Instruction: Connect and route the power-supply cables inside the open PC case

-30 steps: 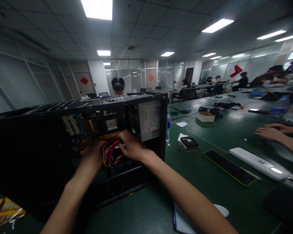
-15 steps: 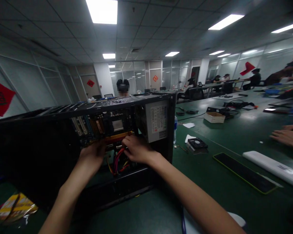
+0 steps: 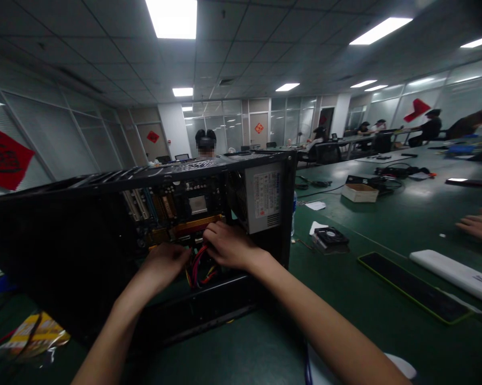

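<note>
An open black computer case (image 3: 241, 299) lies before me with its inside facing me. Inside are a motherboard (image 3: 176, 187) and, at the upper right, a power supply (image 3: 265, 198) with a label. A bundle of red, yellow and black cables (image 3: 198, 267) hangs at the lower middle of the case. My right hand (image 3: 228, 245) is closed on these cables just below the memory slots (image 3: 196, 225). My left hand (image 3: 166, 262) is beside the bundle on its left, fingers bent together; its fingertips are at a thin cable, and whether they grip it is unclear.
To the right on the green table are a cooling fan (image 3: 331, 238), a black mat with a green edge (image 3: 413, 289), a white strip-shaped device (image 3: 457, 272) and a small box (image 3: 360, 193). Another person's hand (image 3: 479, 227) rests at the far right. A yellow packet (image 3: 36, 334) lies lower left.
My left hand rose off the cables toward the board, then came back down beside them. My right hand stays on the bundle. The view has turned slightly left.
</note>
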{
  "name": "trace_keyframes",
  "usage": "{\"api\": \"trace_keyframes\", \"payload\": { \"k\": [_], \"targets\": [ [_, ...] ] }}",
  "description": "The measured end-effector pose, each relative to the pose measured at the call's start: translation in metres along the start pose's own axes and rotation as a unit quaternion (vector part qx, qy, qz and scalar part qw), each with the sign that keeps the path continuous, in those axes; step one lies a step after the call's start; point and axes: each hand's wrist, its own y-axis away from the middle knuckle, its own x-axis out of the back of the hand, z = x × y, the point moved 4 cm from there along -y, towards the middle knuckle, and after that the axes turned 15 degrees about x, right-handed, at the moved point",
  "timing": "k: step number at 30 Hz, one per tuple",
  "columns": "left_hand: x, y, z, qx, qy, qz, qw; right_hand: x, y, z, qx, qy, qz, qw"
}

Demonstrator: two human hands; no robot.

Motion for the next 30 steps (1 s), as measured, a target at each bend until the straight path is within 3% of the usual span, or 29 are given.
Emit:
{"api": "trace_keyframes", "payload": {
  "k": [6,11,21,30],
  "targets": [
    [-0.002,-0.001,0.003,0.011,0.039,-0.018,0.999,-0.001,0.000,0.001,-0.023,-0.002,-0.012,1.000],
    [-0.006,-0.002,0.004,-0.024,0.045,-0.007,0.999,-0.004,0.000,0.001,-0.026,-0.008,-0.010,1.000],
    [-0.020,-0.010,-0.001,-0.026,0.040,0.019,0.999,-0.009,-0.001,0.002,-0.024,-0.002,-0.022,0.999],
    [-0.017,-0.003,0.003,0.006,0.019,0.041,0.999,-0.010,0.000,0.001,-0.026,-0.002,-0.024,0.999]
  ]
}}
